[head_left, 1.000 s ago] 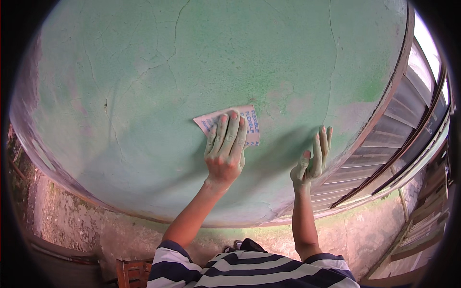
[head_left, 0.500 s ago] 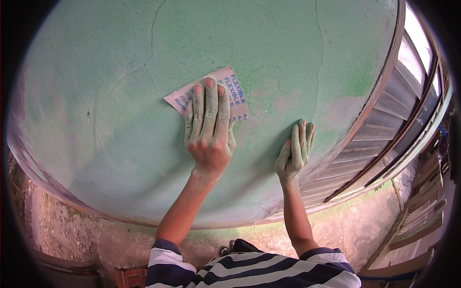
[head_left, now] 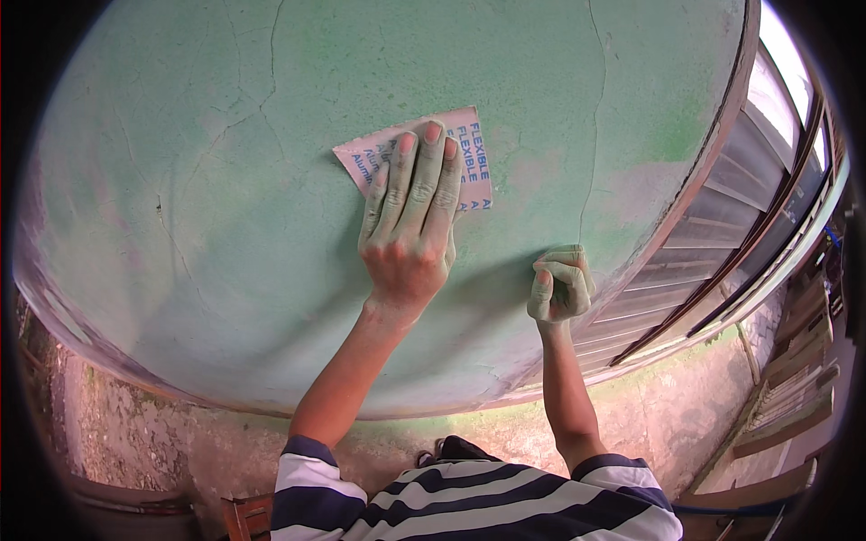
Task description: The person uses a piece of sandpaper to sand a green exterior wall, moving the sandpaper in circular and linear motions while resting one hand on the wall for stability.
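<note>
Against a green painted wall (head_left: 271, 298) my left hand (head_left: 410, 239) presses a sheet of sandpaper (head_left: 476, 162), fingers stretched together over its pinkish printed back. Its thumb is mostly out of sight, and the grit side faces the wall. Lower and to the right, my right hand (head_left: 561, 287) is curled into a loose fist at the wall, with nothing visible in it. Pale dust coats the fingers of both hands. Thin cracks and worn, whitish-pink patches mark the paint around them.
On the right a louvred window (head_left: 695, 261) with a brown frame borders the wall. A stained concrete floor (head_left: 271, 442) lies below, with a brown wooden piece of furniture (head_left: 248, 516) at the lower left. Wooden slatted pieces (head_left: 789, 406) stand at the far right.
My left hand and the sandpaper have slid up and to the right along the wall. My right hand has gone from flat, stretched fingers to a curled fist.
</note>
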A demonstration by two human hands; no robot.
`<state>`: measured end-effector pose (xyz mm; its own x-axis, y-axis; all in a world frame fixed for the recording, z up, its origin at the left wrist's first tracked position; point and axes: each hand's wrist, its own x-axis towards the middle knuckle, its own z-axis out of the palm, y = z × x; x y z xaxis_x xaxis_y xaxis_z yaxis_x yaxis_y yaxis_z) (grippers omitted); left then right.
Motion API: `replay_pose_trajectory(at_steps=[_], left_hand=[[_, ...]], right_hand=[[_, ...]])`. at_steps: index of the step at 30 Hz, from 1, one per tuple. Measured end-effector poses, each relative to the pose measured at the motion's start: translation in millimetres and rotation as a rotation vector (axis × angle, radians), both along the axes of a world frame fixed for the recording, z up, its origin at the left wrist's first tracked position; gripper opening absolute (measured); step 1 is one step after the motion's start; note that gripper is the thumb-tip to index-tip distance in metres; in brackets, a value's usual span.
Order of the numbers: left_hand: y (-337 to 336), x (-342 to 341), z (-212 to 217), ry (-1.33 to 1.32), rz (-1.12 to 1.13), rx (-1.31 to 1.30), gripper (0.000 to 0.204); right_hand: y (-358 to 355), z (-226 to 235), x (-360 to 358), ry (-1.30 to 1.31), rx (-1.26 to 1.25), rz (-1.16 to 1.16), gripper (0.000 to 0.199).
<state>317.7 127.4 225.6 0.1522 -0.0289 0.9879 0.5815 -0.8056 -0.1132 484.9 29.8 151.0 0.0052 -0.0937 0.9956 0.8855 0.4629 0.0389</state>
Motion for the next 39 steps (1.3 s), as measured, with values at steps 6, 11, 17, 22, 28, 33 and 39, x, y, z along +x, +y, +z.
replay_pose_trajectory(at_steps=[6, 11, 17, 22, 28, 33, 39], left_hand=[[-4.0, -12.5, -123.1, 0.151, -0.033, -0.089, 0.035], [3.2, -10.6, -75.1, 0.125, -0.046, -0.025, 0.038], [-1.8, 3.4, 23.2, -0.021, -0.022, 0.015, 0.041], [-7.6, -10.9, -114.9, 0.161, -0.013, -0.098, 0.037], [-1.6, -6.4, -29.5, 0.092, -0.023, -0.037, 0.039], [1.9, -4.9, 3.8, 0.000, 0.008, -0.020, 0.043], [-3.4, -17.7, -120.3, 0.152, -0.029, -0.117, 0.039]], right_hand=[[9.1, 45.4, -12.8, -0.016, 0.068, 0.341, 0.034], [20.8, 43.9, -9.0, -0.090, 0.094, 0.233, 0.037], [16.0, 42.2, -4.4, -0.044, 0.109, 0.184, 0.037], [19.6, 44.2, -15.7, -0.037, 0.110, 0.195, 0.037], [15.1, 41.7, -10.2, -0.030, 0.092, 0.148, 0.040], [19.3, 40.1, -8.2, -0.005, 0.153, 0.204, 0.038], [23.2, 42.9, -14.9, -0.039, 0.116, 0.221, 0.039]])
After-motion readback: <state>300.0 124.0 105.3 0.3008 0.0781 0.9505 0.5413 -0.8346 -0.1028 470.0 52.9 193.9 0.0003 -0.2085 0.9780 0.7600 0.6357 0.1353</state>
